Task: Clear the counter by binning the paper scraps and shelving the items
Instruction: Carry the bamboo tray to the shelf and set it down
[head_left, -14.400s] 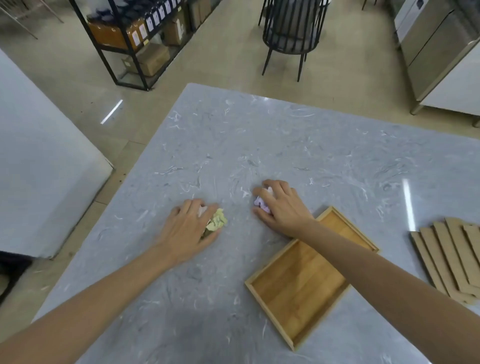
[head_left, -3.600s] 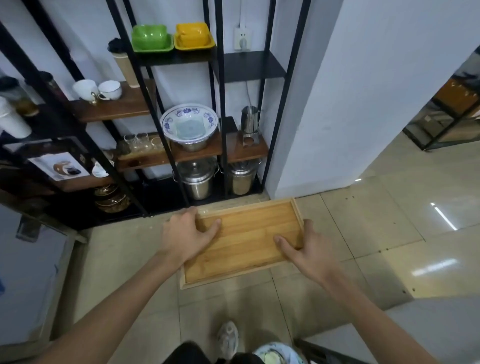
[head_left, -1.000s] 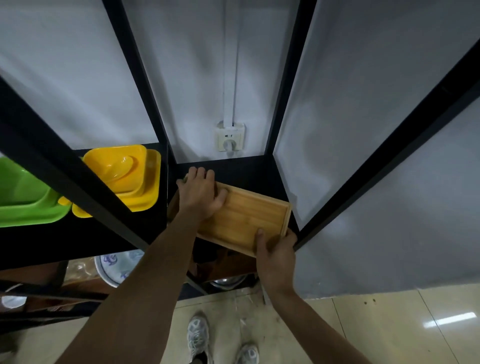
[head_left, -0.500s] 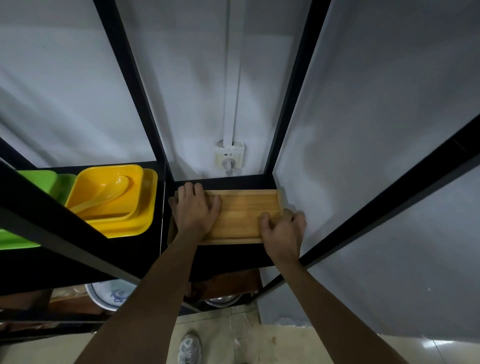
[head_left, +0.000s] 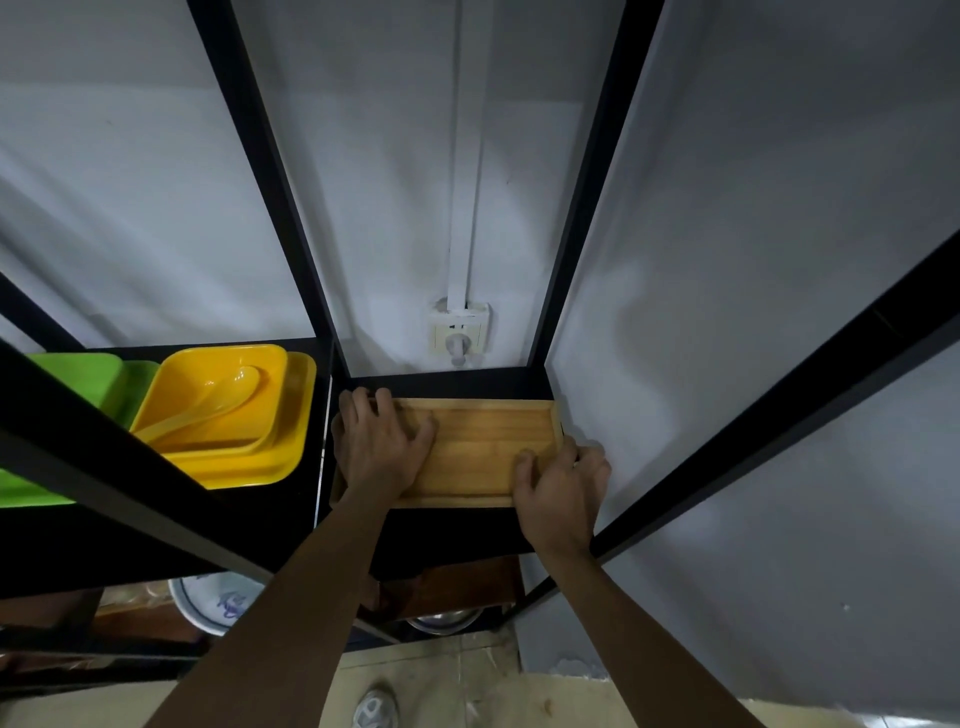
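Observation:
A shallow wooden tray (head_left: 483, 447) lies flat on the black top shelf (head_left: 452, 525) of a metal rack, its long side parallel to the wall. My left hand (head_left: 376, 447) rests palm down on the tray's left end, fingers spread over its rim. My right hand (head_left: 563, 483) grips the tray's front right corner, thumb inside and fingers curled round the edge. No paper scraps or counter are in view.
A yellow dish with a spoon (head_left: 218, 415) and a green dish (head_left: 88, 374) sit on the shelf section to the left. Black rack posts (head_left: 270, 171) frame the bay. A wall socket (head_left: 460, 335) is behind it. A blue-patterned bowl (head_left: 218, 603) shows on a lower shelf.
The tray has gone from tilted and half off the shelf to lying flat and square on it, pushed a little further back. Both hands remain on it.

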